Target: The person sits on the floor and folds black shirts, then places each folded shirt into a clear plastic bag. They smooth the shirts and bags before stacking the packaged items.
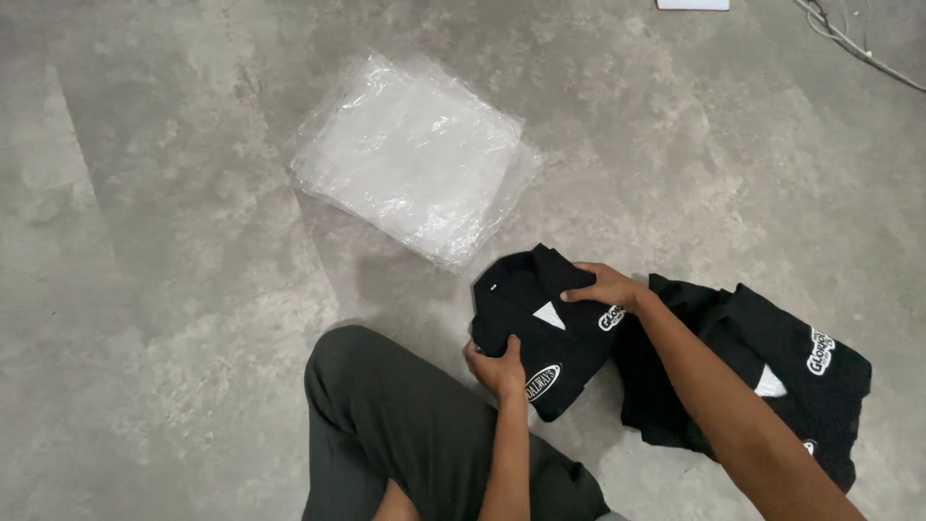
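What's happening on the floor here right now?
A person sits on a grey concrete floor and holds a folded black shirt in both hands: the left hand at its near edge, the right hand on its far side by the collar. More black shirts lie in a pile to the right. A stack of clear plastic bags lies ahead.

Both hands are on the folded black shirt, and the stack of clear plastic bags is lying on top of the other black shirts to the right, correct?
Not quite. In the head view, the left hand and right hand do hold the folded black shirt, but the clear plastic bags lie on the bare concrete floor, apart from the other black shirts.
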